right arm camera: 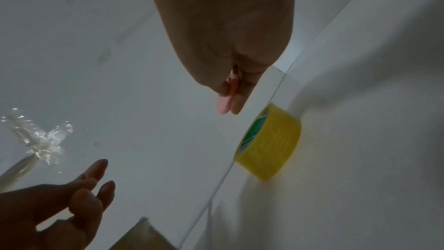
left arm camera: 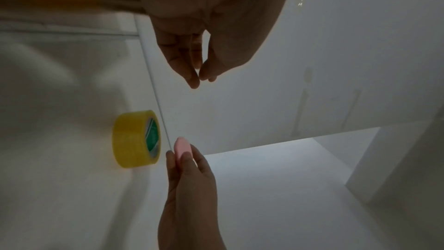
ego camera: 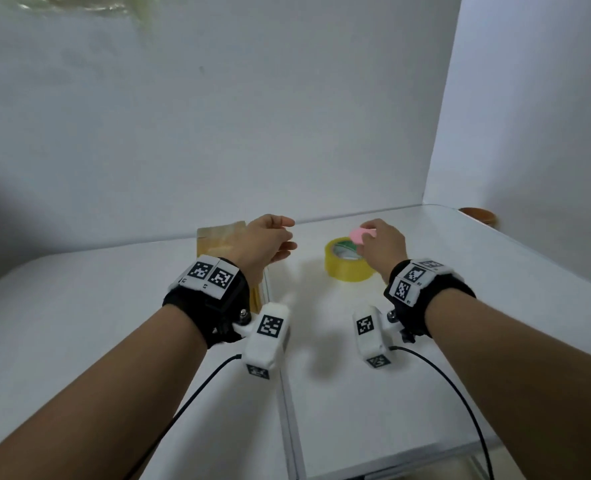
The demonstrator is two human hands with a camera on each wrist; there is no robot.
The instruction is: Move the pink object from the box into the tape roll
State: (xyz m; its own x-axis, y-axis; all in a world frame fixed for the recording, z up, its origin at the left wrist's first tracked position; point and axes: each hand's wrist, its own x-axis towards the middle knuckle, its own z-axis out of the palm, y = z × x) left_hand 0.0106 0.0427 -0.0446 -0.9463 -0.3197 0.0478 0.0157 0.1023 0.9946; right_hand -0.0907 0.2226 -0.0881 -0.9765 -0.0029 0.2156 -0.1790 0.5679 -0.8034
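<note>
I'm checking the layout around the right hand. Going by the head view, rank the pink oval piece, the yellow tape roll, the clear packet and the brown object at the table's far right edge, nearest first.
1. Pink oval piece: pinched in the right hand.
2. Yellow tape roll: just below and left of that hand, on the table.
3. Clear packet: farther left, under the left hand.
4. Brown object: far right edge; about as far as the packet, too close to call.

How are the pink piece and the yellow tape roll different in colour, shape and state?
The pink piece is a small, flat, solid oval; the tape roll is a larger yellow ring with a hole and a green inner label. The right hand pinches the pink piece in the air; the tape roll lies flat on the white table, untouched. The left hand holds neither. Both have rounded outlines.
</note>
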